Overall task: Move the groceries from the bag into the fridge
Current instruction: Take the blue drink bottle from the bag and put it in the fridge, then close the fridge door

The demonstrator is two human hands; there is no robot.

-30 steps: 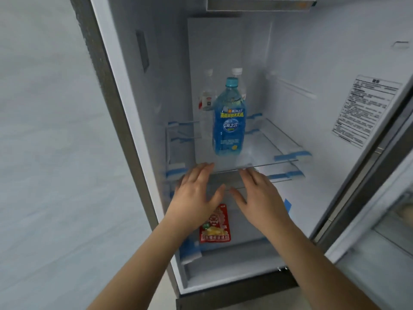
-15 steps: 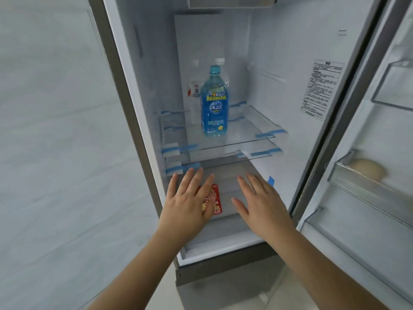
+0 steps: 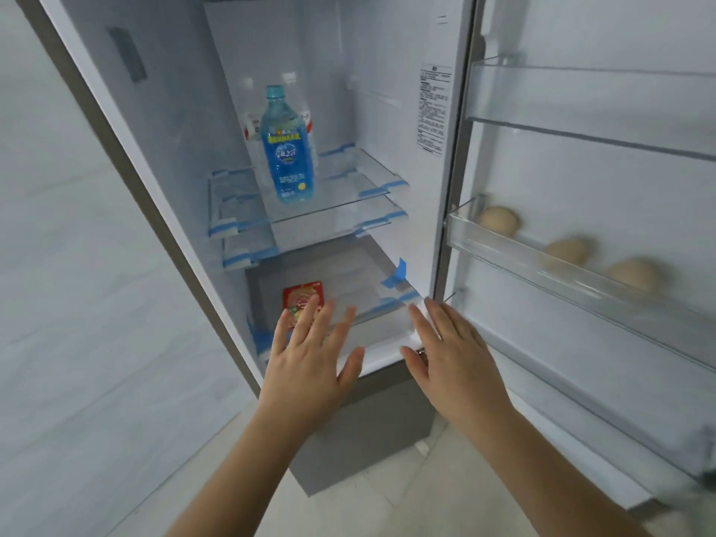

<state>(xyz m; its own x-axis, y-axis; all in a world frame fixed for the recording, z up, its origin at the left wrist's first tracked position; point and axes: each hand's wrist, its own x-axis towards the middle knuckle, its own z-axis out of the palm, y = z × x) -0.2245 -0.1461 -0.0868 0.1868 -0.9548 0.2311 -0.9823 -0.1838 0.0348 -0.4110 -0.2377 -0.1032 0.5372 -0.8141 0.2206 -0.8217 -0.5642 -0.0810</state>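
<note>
Blue-liquid bottle (image 3: pixel 287 149), teal cap, upright on the upper glass shelf (image 3: pixel 341 199) of the open fridge (image 3: pixel 387 91), near the 12 o'clock part of the head view. Two clear bottles with white caps stand just behind it, largely hidden; their red-and-white labels show at either side of it.

Second glass shelf (image 3: pixel 329 230) directly below the first, bare, both edged with blue tape at the corners.

Red packet (image 3: pixel 303 300), flat on the fridge's lowest level at centre, partly covered by the left hand's fingertips from this angle; whether they touch it cannot be told.

Left hand (image 3: pixel 310 358), at about 6 o'clock from the packet, palm down, fingers straight and spread, holding nothing.

Right hand (image 3: pixel 449 354), at 3 o'clock from the left, well apart from it, fingers straight and loosely together, holding nothing, in front of the fridge's lower right front corner.

Door (image 3: pixel 600 180), swung open at 3 o'clock, with clear door racks (image 3: pixel 542 257). Three brown eggs (image 3: pixel 499 220) sit in a row in the middle rack, somewhat blurred.

Printed sticker (image 3: pixel 434 110) on the fridge's right inner wall.

Pale tiled floor (image 3: pixel 407 498) at 6 o'clock.
</note>
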